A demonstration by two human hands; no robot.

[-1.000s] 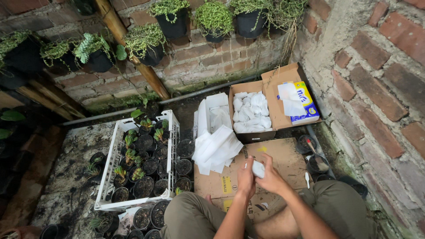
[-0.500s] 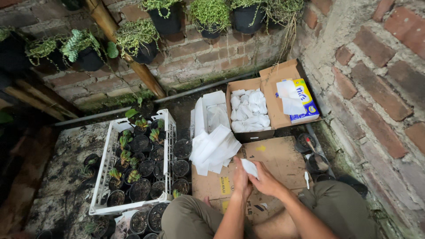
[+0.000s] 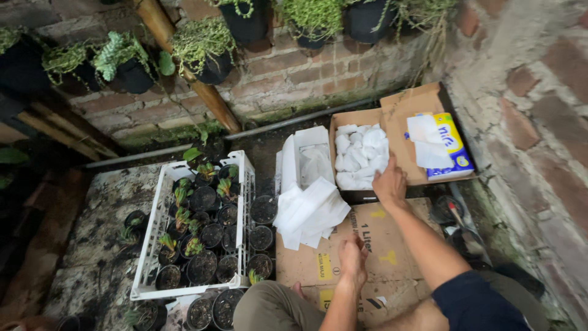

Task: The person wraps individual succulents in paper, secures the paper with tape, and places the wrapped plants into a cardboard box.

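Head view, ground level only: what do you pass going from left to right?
White crate of small potted plants → loose black pots → pile of white sheets → left hand → right hand at the open cardboard box of white bundles → yellow-and-blue pack.

Matt brown corrugated cardboard box [image 3: 358, 119] holds soft white paper-wrapped bundles [image 3: 361, 153]. Loose white paper sheets [image 3: 309, 211] look thin and crumpled. A flattened cardboard sheet [image 3: 361, 245] lies matt and printed. The white crate [image 3: 150, 245] is smooth plastic; the brick wall [image 3: 275, 73] is rough.
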